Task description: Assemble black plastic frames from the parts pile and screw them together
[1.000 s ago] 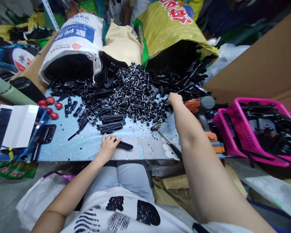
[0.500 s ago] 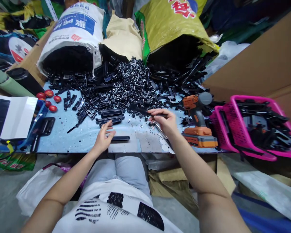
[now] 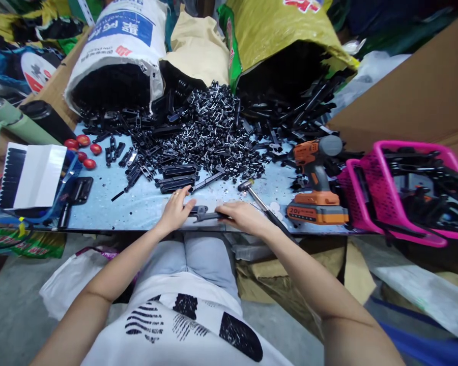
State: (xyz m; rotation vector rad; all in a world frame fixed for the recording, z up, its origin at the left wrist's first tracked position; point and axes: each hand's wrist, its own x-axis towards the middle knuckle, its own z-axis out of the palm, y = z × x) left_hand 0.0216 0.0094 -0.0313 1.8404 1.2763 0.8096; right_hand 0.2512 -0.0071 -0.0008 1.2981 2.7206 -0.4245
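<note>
My right hand [image 3: 240, 216] is closed on the right end of a slim black part [image 3: 209, 216], low over the table's front edge. This part overlaps a black bar [image 3: 201, 209] with a rounded end. My left hand [image 3: 176, 209] is at the bar's left end, thumb and index finger apart, and covers part of it. Another long black part [image 3: 209, 179] slants away from my left fingertips; whether they touch it I cannot tell. Behind my right hand lies a hammer [image 3: 261, 202] with a metal head and black handle. Several black bars [image 3: 177, 177] lie beyond my left hand.
A heap of small pinned black pieces [image 3: 217, 127] spreads in front of open sacks [image 3: 118, 51]. An orange cordless drill [image 3: 313, 178] stands right, beside pink baskets [image 3: 389, 203] of black parts. At left are small red fruits [image 3: 83, 141], a blue tray [image 3: 63, 195] and a green bottle [image 3: 21, 122].
My right hand has come left and nearer, away from the hammer, and now grips the slim part. My left hand has moved slightly right and away from me. The view has shifted a little.
</note>
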